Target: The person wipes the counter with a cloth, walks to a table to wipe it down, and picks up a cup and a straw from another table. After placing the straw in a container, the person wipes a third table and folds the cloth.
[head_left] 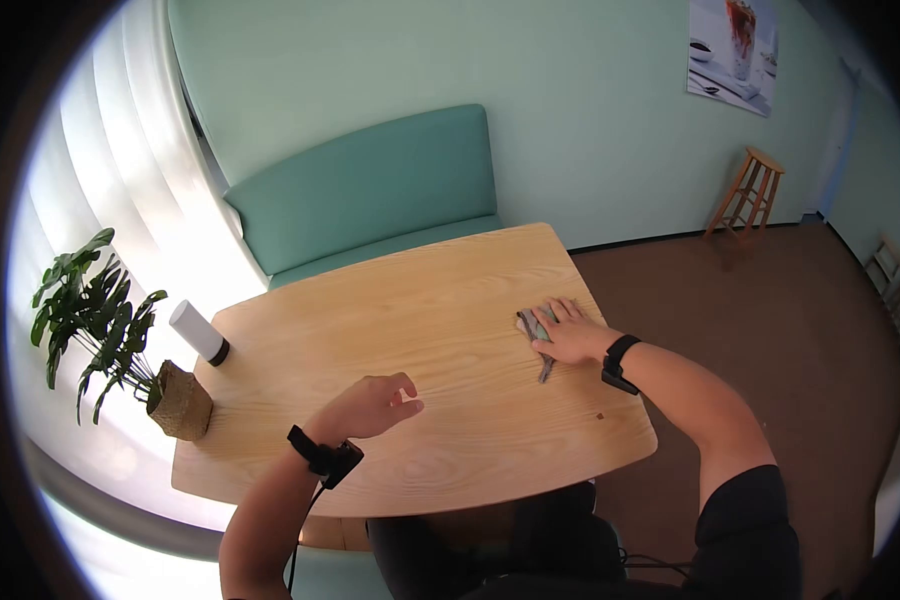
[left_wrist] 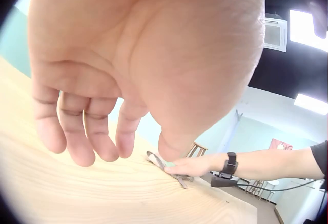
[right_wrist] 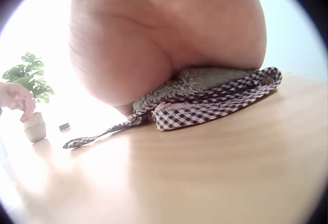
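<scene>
A folded cleaning cloth [right_wrist: 215, 101] with fuzzy grey-green pile and a black-and-white checked border lies on the wooden table [head_left: 400, 290], a checked hanging loop trailing from it. In the head view, my right hand [head_left: 575, 335] presses flat on this cloth [head_left: 526, 325] near the table's right edge, its fingers extended. Its palm covers much of the cloth in the right wrist view. My left hand [head_left: 370, 405] hovers over the near part of the table, fingers loosely bent and holding nothing. The left wrist view shows its bare palm [left_wrist: 148, 44].
A small brown crumb-like bit [head_left: 600, 416] lies near the table's right front corner. At the left end stand a potted plant [head_left: 180, 402] in a woven basket and a white cylinder [head_left: 198, 330] with a black base. Behind the table is a green bench [head_left: 370, 190]; a wooden stool [head_left: 748, 195] stands farther right.
</scene>
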Demonstrator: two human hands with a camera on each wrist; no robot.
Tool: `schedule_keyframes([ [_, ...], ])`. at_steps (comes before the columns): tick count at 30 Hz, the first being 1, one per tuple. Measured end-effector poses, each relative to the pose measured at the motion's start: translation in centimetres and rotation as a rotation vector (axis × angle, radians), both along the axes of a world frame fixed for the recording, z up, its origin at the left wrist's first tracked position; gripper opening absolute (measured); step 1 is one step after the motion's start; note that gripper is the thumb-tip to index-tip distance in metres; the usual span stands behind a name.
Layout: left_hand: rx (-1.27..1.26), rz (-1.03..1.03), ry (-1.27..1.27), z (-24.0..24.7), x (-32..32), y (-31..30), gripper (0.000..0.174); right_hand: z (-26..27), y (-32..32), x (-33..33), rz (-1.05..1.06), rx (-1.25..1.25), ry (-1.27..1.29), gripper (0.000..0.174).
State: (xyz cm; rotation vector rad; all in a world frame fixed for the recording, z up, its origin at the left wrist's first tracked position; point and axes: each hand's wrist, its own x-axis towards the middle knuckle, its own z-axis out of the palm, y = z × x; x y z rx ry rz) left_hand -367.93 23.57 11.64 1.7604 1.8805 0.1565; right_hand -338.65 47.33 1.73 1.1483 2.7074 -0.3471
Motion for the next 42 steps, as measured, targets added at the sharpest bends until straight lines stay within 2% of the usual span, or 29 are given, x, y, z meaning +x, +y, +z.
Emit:
schedule_keyframes([
  [4, 0.048, 0.013, 0.064, -0.3, -1.3, -1.1, 0.043, 0.0, 1.5, -7.6, -0.126, -0.005, 0.007, 0.075],
  [7, 0.036, 0.057, 0.027, 0.1, -2.4, -2.0, 0.042, 0.1, -1.1, -13.0, -0.028, 0.011, 0.026, 0.075],
  [10, 0.072, 0.080, 0.025, 0.4, -2.9, -2.8, 0.041, -0.3, -6.1, -18.3, 0.170, 0.016, 0.098, 0.079],
  [13, 0.185, 0.014, 0.017, -0.2, -3.5, -2.8, 0.041, -0.7, -12.7, -22.8, 0.420, 0.016, 0.170, 0.079],
  [14, 0.175, 0.022, 0.030, 0.2, -3.4, -2.7, 0.041, -2.2, -15.2, -24.3, 0.475, -0.061, 0.266, 0.079],
  [15, 0.162, 0.031, 0.044, 0.5, -3.1, -2.6, 0.042, -2.0, -17.7, -25.1, 0.553, -0.152, 0.247, 0.080],
  [16, 0.145, 0.041, 0.060, 0.8, -2.9, -2.6, 0.042, -1.6, -20.2, -25.8, 0.627, -0.249, 0.226, 0.080],
  [17, 0.129, 0.028, 0.073, 0.9, -3.0, -2.5, 0.044, 0.6, -22.7, -25.2, 0.724, -0.354, 0.085, 0.082],
  [20, 0.061, -0.005, 0.121, 0.6, -3.4, -2.9, 0.048, 0.5, -24.8, -25.2, 0.917, -0.177, 0.096, 0.082],
  [23, -0.030, 0.015, 0.154, 1.0, -3.5, -3.2, 0.051, -0.7, -20.8, -25.4, 0.869, -0.086, 0.118, 0.082],
  [25, -0.094, 0.092, 0.110, 1.2, -3.9, -3.3, 0.054, -0.5, -15.4, -23.5, 0.675, -0.099, 0.120, 0.083],
  [29, -0.156, 0.134, 0.251, 0.2, -5.5, -3.6, 0.059, -0.2, -2.7, -18.7, 0.259, -0.090, -0.023, 0.084],
  [33, -0.179, 0.140, 0.268, -0.8, -6.3, -3.5, 0.062, 0.3, 5.7, -11.4, -0.152, -0.087, 0.026, 0.083],
  [37, -0.267, 0.129, 0.229, -1.7, -7.2, -3.3, 0.066, -0.1, 8.6, -9.2, -0.332, -0.069, 0.042, 0.083],
  [40, -0.257, 0.034, 0.359, -3.7, -8.2, -4.0, 0.082, -0.7, 8.7, -9.9, -0.360, -0.033, 0.054, 0.084],
  [42, -0.296, 0.006, 0.360, -4.2, -8.1, -4.5, 0.095, -0.6, 8.2, -10.0, -0.368, -0.022, 0.051, 0.084],
])
